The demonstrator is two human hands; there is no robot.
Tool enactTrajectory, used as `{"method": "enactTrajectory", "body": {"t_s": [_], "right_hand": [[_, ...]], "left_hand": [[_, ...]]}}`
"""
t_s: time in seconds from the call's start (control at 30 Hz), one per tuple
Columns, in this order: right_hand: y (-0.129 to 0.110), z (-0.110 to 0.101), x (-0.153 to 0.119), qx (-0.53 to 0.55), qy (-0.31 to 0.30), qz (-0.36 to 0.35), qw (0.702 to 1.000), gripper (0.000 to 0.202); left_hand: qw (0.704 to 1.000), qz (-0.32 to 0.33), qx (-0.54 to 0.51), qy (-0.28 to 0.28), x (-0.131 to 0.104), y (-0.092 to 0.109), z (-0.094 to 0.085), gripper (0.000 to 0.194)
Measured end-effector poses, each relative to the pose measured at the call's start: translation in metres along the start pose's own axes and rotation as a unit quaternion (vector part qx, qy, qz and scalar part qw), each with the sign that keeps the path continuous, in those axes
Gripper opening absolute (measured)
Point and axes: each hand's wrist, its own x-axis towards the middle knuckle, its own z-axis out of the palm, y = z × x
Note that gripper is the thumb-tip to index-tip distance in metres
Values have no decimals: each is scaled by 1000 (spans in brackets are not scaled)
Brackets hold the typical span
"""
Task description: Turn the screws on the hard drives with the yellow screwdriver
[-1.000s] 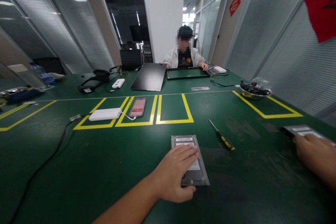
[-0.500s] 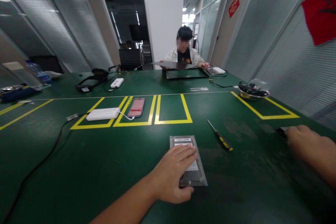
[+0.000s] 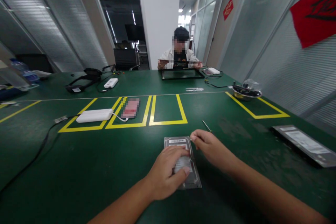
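Note:
A hard drive (image 3: 194, 175) with a white label lies flat on the green table in front of me. My left hand (image 3: 168, 169) rests on top of it, fingers stretched across the label and thumb apart. Close by the drive's far right corner is my right hand (image 3: 203, 143), its thumb and fingertips pinched together; anything between them is too small to make out. Beyond that hand the metal shaft of a screwdriver (image 3: 206, 125) shows, its handle hidden. A second hard drive (image 3: 301, 143) lies at the right side of the table.
Yellow tape frames (image 3: 168, 123) mark the table, with a white power bank (image 3: 94, 115) and a phone (image 3: 130, 108) on them. A bowl of dark parts (image 3: 246, 91) stands far right. Across the table a person (image 3: 180, 54) holds a thin panel over a black frame (image 3: 182, 74).
My right hand has left the second hard drive at the right and come over to the near drive's corner. The left thumb has moved up onto the drive. Opposite, the person's panel has been raised.

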Motion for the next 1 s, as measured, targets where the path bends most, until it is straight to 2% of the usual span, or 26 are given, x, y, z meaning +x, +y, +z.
{"method": "enactTrajectory", "body": {"t_s": [0.07, 0.13, 0.27, 0.4, 0.5, 0.6, 0.73, 0.8, 0.87, 0.93, 1.0], "right_hand": [[-5, 11, -6, 62, -13, 9, 998, 33], [-7, 18, -11, 117, -25, 20, 993, 35], [-4, 25, -19, 209, -57, 37, 976, 38], [-5, 27, -24, 274, -75, 48, 957, 43], [-9, 27, -28, 306, -77, 53, 947, 45], [-12, 29, -31, 332, -70, 59, 939, 45], [-14, 31, -31, 356, -65, 75, 929, 42], [-13, 30, -31, 337, -70, 63, 937, 39], [-9, 27, -34, 267, -52, 24, 962, 33], [-4, 25, -39, 129, -16, -50, 990, 26], [3, 24, -45, -30, 10, -138, 990, 25]], "left_hand": [[997, -44, -11, 62, 4, 0, 4, 23], [991, -52, -11, 119, 7, -1, 7, 15], [980, 11, 1, 197, 13, -3, 7, 8], [974, 103, 13, 203, 17, -3, 6, 14], [968, 144, 45, 199, 17, -3, 5, 18], [964, 165, 97, 186, 14, -2, 6, 25], [965, 154, 110, 180, 8, 0, 7, 27], [966, 139, 97, 194, 5, 1, 7, 22], [968, 113, 82, 209, 4, 1, 7, 16], [972, 73, 67, 215, 3, 1, 7, 11], [975, 20, 53, 215, 2, -1, 8, 8]]}}
